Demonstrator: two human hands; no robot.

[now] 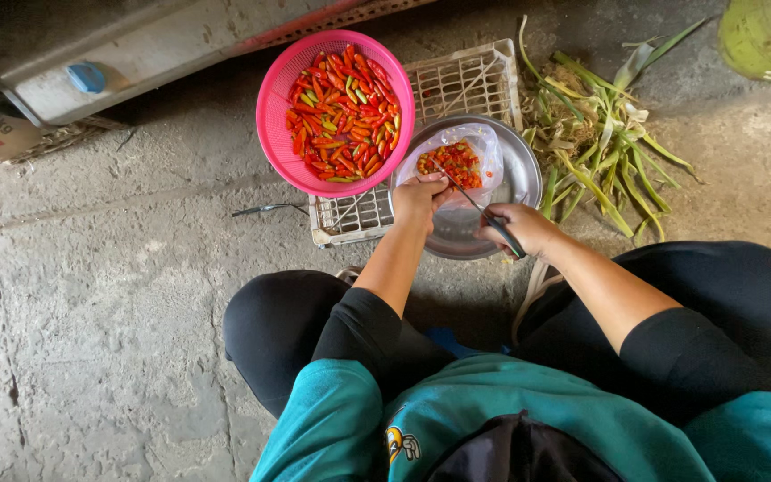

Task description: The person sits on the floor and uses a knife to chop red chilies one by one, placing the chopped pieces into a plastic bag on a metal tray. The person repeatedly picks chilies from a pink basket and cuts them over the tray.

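Observation:
My left hand pinches a small item at the near edge of a clear plastic bag holding cut red and green chilies. The bag lies in a round metal bowl. My right hand grips a knife with a dark handle, its thin blade pointing up and left toward my left hand's fingers. A pink plastic colander full of whole red chilies rests on a white plastic crate just left of the bowl.
A heap of green leafy trimmings lies on the concrete floor right of the bowl. A green container stands at the top right. A grey metal box with a blue cap and a cardboard piece sit at the top left.

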